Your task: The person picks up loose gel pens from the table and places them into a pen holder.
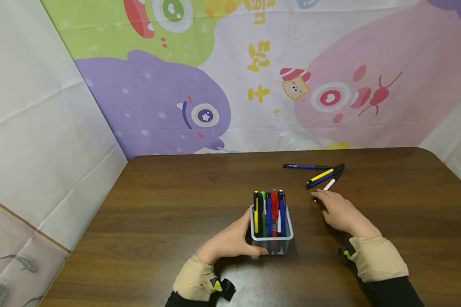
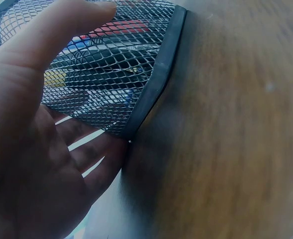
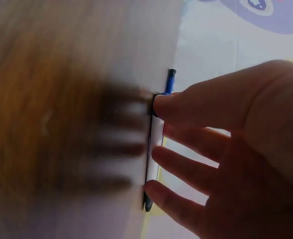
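My left hand (image 1: 232, 238) grips a mesh pen holder (image 1: 272, 245) at its left side. Its thumb (image 2: 81, 22) lies across the near mesh wall, and the other fingers reach round behind. Upright in the holder stand several pens (image 1: 269, 213), coloured yellow, green, blue, red, black and white. Over to the right, my right hand (image 1: 339, 213) has its thumb and fingertips at a white pen (image 1: 329, 184) with black ends, pinching it near one end. In the right wrist view that white pen (image 3: 156, 130) lies along the fingertips.
Beyond the right hand lie a yellow-and-black pen (image 1: 322, 175) and a blue pen (image 1: 320, 181), side by side. Another blue pen (image 1: 305, 166) lies near the table's back edge. A cartoon-printed cloth (image 1: 253, 119) hangs behind the brown table (image 1: 169, 192).
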A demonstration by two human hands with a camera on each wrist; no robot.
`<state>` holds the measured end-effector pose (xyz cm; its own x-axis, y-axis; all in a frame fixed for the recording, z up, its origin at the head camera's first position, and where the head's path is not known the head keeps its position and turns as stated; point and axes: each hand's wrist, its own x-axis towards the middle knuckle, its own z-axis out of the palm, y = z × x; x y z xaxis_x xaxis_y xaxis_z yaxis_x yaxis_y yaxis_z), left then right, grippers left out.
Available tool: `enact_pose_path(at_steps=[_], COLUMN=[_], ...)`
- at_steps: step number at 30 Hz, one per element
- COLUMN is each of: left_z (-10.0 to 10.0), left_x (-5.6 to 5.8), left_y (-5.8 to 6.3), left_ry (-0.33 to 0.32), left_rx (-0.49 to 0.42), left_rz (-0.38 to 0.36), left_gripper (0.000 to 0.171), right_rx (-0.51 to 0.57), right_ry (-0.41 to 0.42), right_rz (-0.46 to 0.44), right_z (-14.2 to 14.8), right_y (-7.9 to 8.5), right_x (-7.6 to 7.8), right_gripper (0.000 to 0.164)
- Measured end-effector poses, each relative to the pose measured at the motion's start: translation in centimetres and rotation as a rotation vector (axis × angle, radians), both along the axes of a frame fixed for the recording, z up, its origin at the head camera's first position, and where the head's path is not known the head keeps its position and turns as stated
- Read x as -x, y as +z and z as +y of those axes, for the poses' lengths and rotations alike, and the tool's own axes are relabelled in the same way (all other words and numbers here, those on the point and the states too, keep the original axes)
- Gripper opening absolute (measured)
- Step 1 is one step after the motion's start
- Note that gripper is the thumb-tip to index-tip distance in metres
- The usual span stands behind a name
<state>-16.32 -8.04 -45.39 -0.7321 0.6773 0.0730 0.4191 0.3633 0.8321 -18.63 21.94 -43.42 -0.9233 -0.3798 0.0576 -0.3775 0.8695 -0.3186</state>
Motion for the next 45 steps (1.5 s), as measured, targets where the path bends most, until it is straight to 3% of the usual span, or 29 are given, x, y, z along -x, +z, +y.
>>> enact_pose_path(at_steps=[9, 19, 26, 29, 36, 45], left_z=[0.0, 0.1, 0.1, 0.1, 0.1, 0.1], left_x=[0.0, 0.0, 0.0, 0.0, 0.0, 0.0], left_y=[0.1, 0.1, 0.2, 0.1, 0.1, 0.1], left_ry=[0.001, -0.004, 0.006, 0.009, 0.007, -0.001], left_rx=[-0.005, -0.005, 0.012, 0.015, 0.008, -0.004], left_rz=[0.009, 0.006, 0.003, 0.01, 0.008, -0.004], left_gripper=[0.099, 0.1, 0.1, 0.1, 0.101, 0.1], right_rx=[0.076, 0.089, 0.1, 0.126, 0.236, 0.293], right_ry=[0.009, -0.054, -0.084, -0.089, -0.069, -0.114], right_rz=[0.104, 0.081, 0.182, 0.251, 0.507, 0.574], right_z=[-0.1, -0.2, -0.1, -0.2, -0.9, -1.6], right_y=[0.1, 0.5, 0.1, 0.6, 2.9, 5.9], right_x=[0.2, 0.0, 0.5, 0.4, -0.4, -1.9], right_gripper=[0.036, 0.028, 0.024, 0.021, 0.014, 0.018])
